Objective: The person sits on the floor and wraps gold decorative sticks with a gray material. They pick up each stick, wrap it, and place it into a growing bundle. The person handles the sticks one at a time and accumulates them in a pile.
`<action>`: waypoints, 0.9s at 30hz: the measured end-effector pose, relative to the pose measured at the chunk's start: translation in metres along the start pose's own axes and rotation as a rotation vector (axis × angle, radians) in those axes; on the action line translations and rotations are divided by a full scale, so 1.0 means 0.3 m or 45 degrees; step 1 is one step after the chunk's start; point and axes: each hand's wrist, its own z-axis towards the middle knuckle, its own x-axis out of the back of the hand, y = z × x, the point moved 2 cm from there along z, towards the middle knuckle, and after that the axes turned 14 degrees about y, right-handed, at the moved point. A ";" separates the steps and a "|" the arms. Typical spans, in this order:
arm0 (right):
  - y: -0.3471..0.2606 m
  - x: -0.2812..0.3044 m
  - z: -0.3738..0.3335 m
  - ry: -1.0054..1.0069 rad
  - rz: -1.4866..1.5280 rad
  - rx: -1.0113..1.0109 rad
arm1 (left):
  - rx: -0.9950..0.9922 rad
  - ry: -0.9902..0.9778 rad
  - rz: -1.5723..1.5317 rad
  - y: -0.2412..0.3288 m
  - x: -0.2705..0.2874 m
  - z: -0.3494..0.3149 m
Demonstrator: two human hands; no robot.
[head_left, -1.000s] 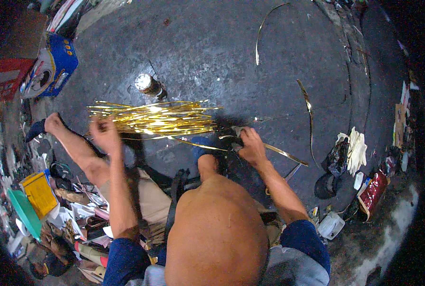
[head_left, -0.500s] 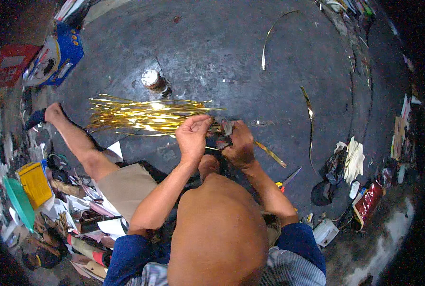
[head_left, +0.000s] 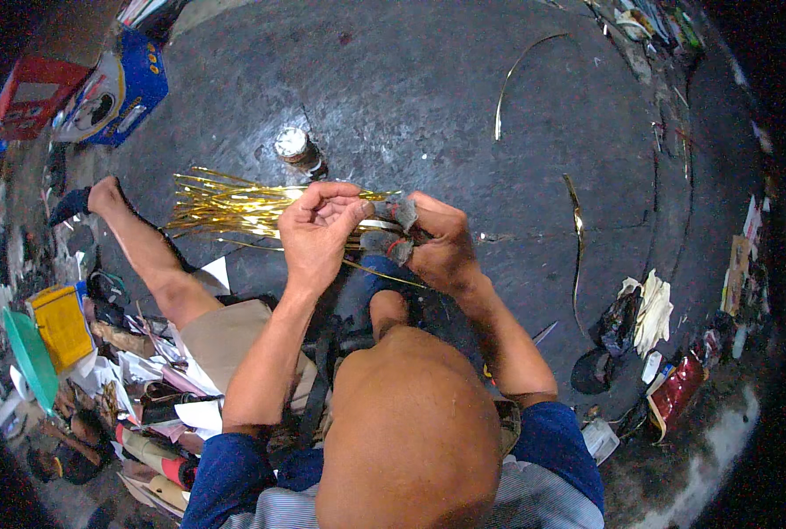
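Note:
My left hand (head_left: 315, 236) is closed, thumb and fingertips pinched at a gold strip beside the right end of a bundle of shiny gold strips (head_left: 226, 207). To its right, my right hand (head_left: 443, 245) is closed round a worn grey two-piece thing with red marks (head_left: 396, 212), whose kind I cannot make out. Its two grey parts stand apart, and a narrow strip passes between them toward my left hand. Below the hands, a thin gold strip (head_left: 384, 274) slants down to the right. My left hand covers part of the bundle.
A round whitish-topped container (head_left: 292, 144) stands beyond the bundle. Loose gold strips (head_left: 578, 229) lie on the dark floor at right. A blue box (head_left: 133, 84) is far left; paper scraps (head_left: 201, 414) lie near left. Pale gloves (head_left: 653, 313) lie at right, near a partly hidden blade (head_left: 545, 332).
My left hand has moved left, away from my right hand. The strip end sticking out right of my right hand no longer shows there. The grey parts are now more visible.

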 end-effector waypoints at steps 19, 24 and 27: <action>-0.052 0.019 -0.033 0.262 -0.042 0.007 | 0.646 -0.082 -0.664 -0.095 -0.019 -0.091; -0.080 0.014 -0.038 0.197 -0.271 0.248 | 0.620 -0.038 -0.581 -0.095 0.002 -0.084; -0.070 0.010 -0.043 0.148 -0.169 0.213 | 0.620 0.012 -0.557 -0.074 0.020 -0.074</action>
